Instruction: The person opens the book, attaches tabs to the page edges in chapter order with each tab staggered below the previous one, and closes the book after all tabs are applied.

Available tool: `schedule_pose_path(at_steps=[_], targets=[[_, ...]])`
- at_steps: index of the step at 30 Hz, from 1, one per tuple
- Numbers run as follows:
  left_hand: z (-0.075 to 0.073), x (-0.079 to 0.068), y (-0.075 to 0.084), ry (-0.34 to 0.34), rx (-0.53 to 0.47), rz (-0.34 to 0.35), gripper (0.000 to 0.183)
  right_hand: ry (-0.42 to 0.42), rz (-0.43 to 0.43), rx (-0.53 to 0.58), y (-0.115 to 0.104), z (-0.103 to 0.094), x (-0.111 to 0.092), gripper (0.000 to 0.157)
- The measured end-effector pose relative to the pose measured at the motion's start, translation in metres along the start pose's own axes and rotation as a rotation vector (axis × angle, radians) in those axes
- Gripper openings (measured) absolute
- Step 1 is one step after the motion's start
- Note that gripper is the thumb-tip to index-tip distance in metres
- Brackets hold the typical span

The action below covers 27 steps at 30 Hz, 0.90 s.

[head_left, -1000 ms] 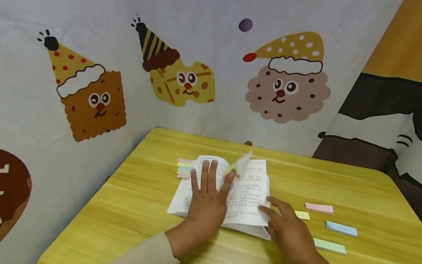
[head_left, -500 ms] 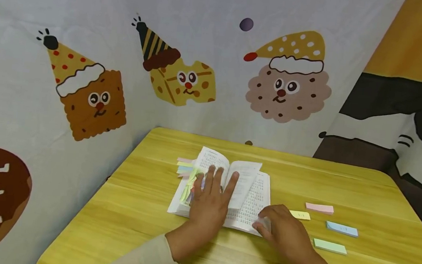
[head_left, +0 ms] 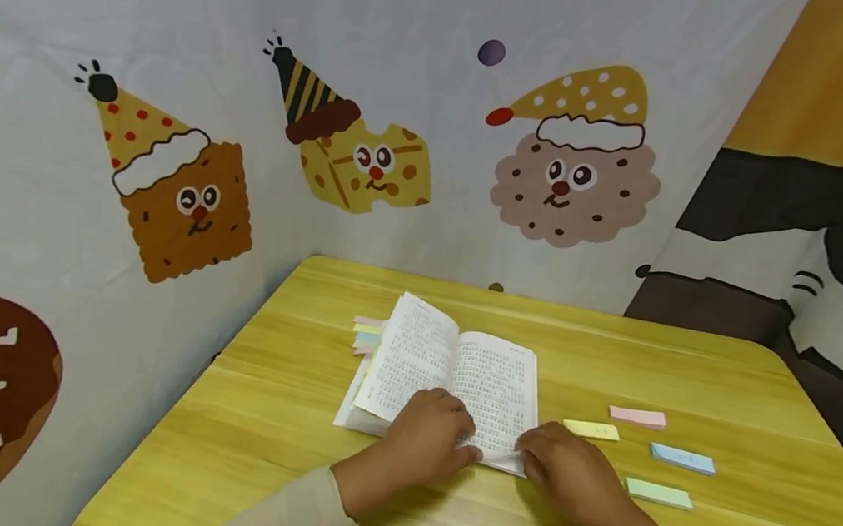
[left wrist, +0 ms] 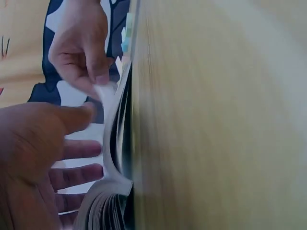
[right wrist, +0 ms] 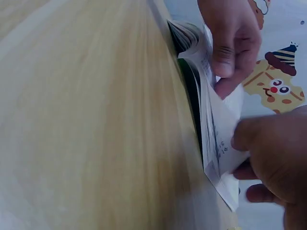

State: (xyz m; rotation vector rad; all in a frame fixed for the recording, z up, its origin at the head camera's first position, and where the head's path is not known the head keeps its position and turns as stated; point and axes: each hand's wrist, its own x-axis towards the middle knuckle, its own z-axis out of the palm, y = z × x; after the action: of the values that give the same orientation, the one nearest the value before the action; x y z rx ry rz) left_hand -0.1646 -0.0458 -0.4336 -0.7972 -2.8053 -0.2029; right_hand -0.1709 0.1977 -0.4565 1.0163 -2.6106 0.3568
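An open book [head_left: 413,354] with printed text lies on the yellow wooden table, its left pages slightly raised. My left hand [head_left: 421,438] is over the book's near edge by the spine; in the left wrist view its fingers are extended beside the pages. At the lower right corner, my right hand [head_left: 576,473] pinches a page [right wrist: 223,134] between thumb and fingers, and the right wrist view has that page bent up from the ones beneath. Coloured sticky tabs [head_left: 367,338] stick out from the book's left side.
To the right of the book lie a pink strip [head_left: 637,417], a yellow strip [head_left: 591,430], a blue strip [head_left: 683,458] and a green strip [head_left: 659,493] of sticky notes. A cartoon-printed cloth [head_left: 393,244] hangs behind the table [head_left: 223,463].
Pages have turned over to the left, covering the coloured tabs inside. My left hand has drawn back from the middle of the pages to the near edge. My right hand stays at the corner.
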Motion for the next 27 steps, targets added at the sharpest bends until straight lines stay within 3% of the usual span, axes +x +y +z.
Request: schedule_pose_path(at_steps=[3, 8, 11, 14, 16, 18, 20, 22, 24, 27], targets=[[0.005, -0.001, -0.001, -0.056, -0.04, -0.006, 0.033, 0.096, -0.012, 0.001, -0.001, -0.001, 0.002, 0.017], [0.005, 0.0, -0.004, -0.019, -0.028, 0.009, 0.019, 0.232, 0.04, 0.033, -0.002, -0.002, 0.003, 0.041], [0.003, 0.0, -0.008, -0.017, -0.065, -0.009, 0.02, 0.263, 0.048, 0.029, -0.001, -0.002, 0.003, 0.052], [0.002, 0.001, -0.013, -0.007, -0.124, -0.04, 0.033, 0.226, 0.022, 0.018, 0.001, -0.001, 0.002, 0.049], [0.002, 0.0, -0.016, 0.06, -0.15, -0.058, 0.051, 0.209, -0.005, 0.006, 0.003, 0.0, 0.001, 0.045], [0.004, 0.0, -0.019, 0.184, -0.126, -0.081, 0.072, 0.191, -0.002, 0.001, 0.004, 0.001, 0.0, 0.043], [0.002, -0.001, -0.022, 0.319, -0.045, -0.108, 0.086, 0.197, -0.006, 0.008, 0.004, 0.002, -0.001, 0.037], [-0.002, -0.001, -0.022, 0.383, 0.069, -0.137, 0.094, 0.199, -0.009, 0.014, 0.005, 0.002, -0.001, 0.027], [-0.007, 0.001, -0.021, 0.373, 0.166, -0.121, 0.081, 0.21, -0.012, 0.02, 0.005, 0.003, 0.0, 0.017], [-0.011, 0.002, -0.016, 0.23, 0.174, -0.043, 0.05, 0.251, -0.018, 0.028, 0.004, 0.004, 0.001, 0.028]])
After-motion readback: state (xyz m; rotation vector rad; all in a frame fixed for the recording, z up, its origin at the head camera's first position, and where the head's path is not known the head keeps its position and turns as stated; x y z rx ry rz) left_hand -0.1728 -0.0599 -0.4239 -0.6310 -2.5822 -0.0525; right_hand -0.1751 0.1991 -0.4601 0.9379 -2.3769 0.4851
